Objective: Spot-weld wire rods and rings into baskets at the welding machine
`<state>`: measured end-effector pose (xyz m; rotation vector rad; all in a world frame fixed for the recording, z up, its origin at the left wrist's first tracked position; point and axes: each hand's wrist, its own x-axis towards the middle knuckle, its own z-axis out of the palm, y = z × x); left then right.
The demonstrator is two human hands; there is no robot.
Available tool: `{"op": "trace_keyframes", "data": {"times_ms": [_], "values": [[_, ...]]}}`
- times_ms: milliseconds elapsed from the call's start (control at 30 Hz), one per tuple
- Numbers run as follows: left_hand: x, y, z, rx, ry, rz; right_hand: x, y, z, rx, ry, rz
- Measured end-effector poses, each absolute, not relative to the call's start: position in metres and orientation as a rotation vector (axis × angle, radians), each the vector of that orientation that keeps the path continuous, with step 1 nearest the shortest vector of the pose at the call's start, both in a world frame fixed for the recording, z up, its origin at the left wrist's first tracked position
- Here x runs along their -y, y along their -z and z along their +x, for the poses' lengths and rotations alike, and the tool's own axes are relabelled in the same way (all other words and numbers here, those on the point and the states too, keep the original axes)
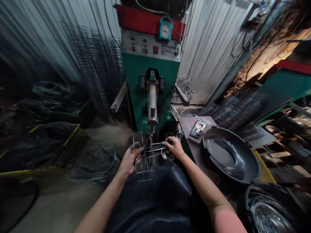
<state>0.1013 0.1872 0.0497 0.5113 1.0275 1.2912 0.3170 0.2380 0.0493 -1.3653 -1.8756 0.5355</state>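
A small wire basket frame (145, 157) stands upright under the electrode tip (152, 122) of a green welding machine (150, 69). My left hand (129, 160) is closed on the frame's left side. My right hand (174, 146) is closed on a thin wire piece (157, 146) that lies across the frame, pinching its right end. A dark apron (157, 197) covers my lap below the frame.
A black pan (245, 152) with curved wire pieces sits on the table to the right, and a phone (198, 130) lies beside it. Finished wire racks (183, 89) hang right of the machine. Wire coils (93, 163) and stacked grids lie on the floor at left.
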Motion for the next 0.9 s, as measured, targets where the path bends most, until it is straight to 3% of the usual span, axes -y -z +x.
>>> {"op": "trace_keyframes", "data": {"times_ms": [400, 900], "values": [[-0.208, -0.043, 0.104, -0.978, -1.271, 0.482, -0.265, -0.055, 0.323, 1.956, -0.493, -1.411], [-0.228, -0.044, 0.103, -0.977, -1.248, 0.486, -0.292, -0.056, 0.324, 1.948, -0.667, -1.320]]}}
